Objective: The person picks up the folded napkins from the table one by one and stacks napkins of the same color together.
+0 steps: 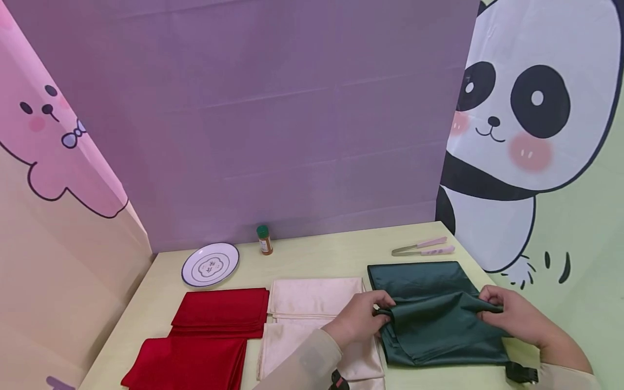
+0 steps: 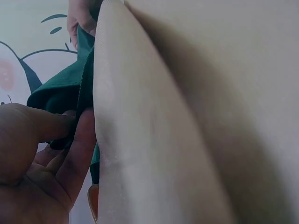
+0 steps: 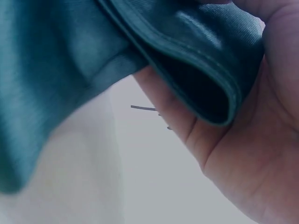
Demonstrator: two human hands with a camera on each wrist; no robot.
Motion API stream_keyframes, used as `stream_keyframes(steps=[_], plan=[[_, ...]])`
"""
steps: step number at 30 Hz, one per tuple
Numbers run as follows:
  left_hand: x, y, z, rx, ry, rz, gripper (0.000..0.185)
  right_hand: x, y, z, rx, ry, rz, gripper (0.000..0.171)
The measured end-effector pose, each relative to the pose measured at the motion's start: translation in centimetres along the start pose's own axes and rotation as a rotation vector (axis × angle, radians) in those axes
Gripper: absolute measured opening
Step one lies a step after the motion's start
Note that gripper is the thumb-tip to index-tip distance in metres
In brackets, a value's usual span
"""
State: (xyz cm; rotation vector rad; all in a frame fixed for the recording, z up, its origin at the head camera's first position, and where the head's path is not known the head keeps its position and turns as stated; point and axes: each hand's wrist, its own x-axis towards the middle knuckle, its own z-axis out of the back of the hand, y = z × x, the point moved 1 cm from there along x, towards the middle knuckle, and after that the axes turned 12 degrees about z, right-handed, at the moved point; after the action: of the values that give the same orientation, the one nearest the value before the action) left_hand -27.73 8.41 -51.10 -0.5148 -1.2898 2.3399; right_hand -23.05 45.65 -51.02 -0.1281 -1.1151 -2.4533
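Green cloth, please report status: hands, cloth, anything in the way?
Left hand and right hand each pinch the green cloth. Cloth partly folded, middle lifted. Cream cloths touch its left edge; nothing on top.

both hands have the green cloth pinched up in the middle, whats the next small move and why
Probably carry the pinched fold toward the near edge and lay it flat. The left hand and right hand each pinch a raised crease of the green cloth, whose far part lies flat on the table. The red cloths and cream cloths beside it already lie folded.
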Motion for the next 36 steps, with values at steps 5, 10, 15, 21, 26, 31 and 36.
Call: stream_keyframes(steps=[5, 10, 15, 21, 26, 31, 36], plan=[[0.1, 0.0, 0.0, -0.019, -0.001, 0.003, 0.028, 0.1, 0.3, 0.0, -0.043, -0.077, 0.013, 0.023], [0.1, 0.2, 0.2, -0.076, 0.038, 0.023, 0.029, 0.1, 0.5, -0.2, -0.095, -0.127, -0.004, 0.030], [0.2, 0.6, 0.6, -0.024, 0.073, 0.025, 0.043, 0.2, 0.9, -0.1, -0.132, -0.144, -0.021, 0.036], [0.1, 0.2, 0.5, -0.004, 0.038, 0.062, 0.046, 0.3, 1.1, -0.1, -0.132, -0.154, -0.039, 0.039], [0.1, 0.0, -0.1, 0.014, -0.022, 0.082, 0.038, 0.3, 0.9, -0.1, -0.144, -0.166, -0.054, 0.042], [0.3, 0.0, -0.2, -0.020, -0.024, 0.105, 0.035, 0.4, 0.7, 0.1, -0.160, -0.195, -0.048, 0.044], [0.2, -0.2, -0.2, -0.098, -0.033, 0.120, 0.025, 0.5, 0.9, 0.3, -0.171, -0.220, -0.044, 0.047]])
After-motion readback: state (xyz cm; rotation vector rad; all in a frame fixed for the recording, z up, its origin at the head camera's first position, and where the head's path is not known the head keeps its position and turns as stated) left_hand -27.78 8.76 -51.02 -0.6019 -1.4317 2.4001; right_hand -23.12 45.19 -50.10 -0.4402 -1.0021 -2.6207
